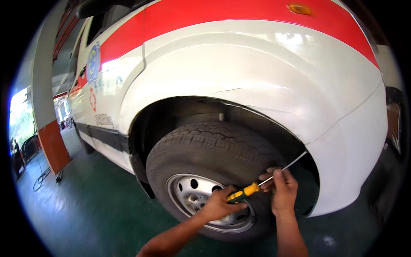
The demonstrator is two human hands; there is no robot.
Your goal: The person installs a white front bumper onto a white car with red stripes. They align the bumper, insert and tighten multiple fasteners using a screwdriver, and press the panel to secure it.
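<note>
My left hand (pixel 219 206) is closed round the handle end of a yellow and dark green screwdriver (pixel 251 189). Its long metal shaft slants up and right, and the tip meets the edge of the white wheel arch (pixel 309 150). Around the shaft, my right hand (pixel 282 188) has its thumb and fingers pinched, steadying it partway along. Both hands are in front of the black tire (pixel 205 147) and its silver steel wheel (pixel 188 188). What the tip touches under the arch edge is too small to make out.
The white van body (pixel 257 68) with a red stripe (pixel 239 10) curves over the wheel. A thin crack line runs above the arch. A grey and orange pillar (pixel 53 145) stands at the left, with a cable (pixel 40 180) on the green floor (pixel 107 214).
</note>
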